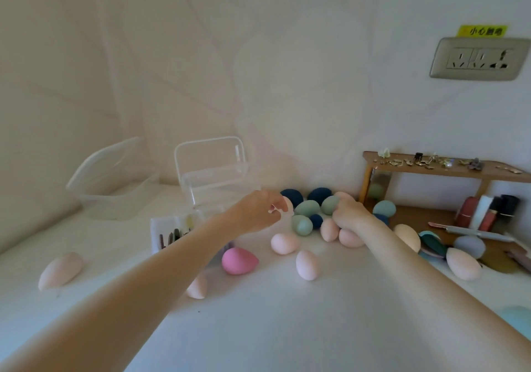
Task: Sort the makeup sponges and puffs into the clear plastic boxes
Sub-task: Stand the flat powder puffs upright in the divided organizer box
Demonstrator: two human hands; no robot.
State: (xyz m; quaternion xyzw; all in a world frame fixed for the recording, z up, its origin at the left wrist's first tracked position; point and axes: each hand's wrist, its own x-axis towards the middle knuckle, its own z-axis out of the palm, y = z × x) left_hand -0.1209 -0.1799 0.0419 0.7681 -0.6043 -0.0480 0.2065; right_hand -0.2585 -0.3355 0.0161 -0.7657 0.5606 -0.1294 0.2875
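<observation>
Matte, egg-shaped pale pink foam sponges [307,264] lie scattered on the smooth white counter [273,328]. Farther out, the left hand [255,213] pinches a pale pink sponge [287,203]; the right hand [349,215] clenches over the green and navy sponge cluster [307,209]. Behind stands an open clear plastic box [212,167] against the white wall.
</observation>
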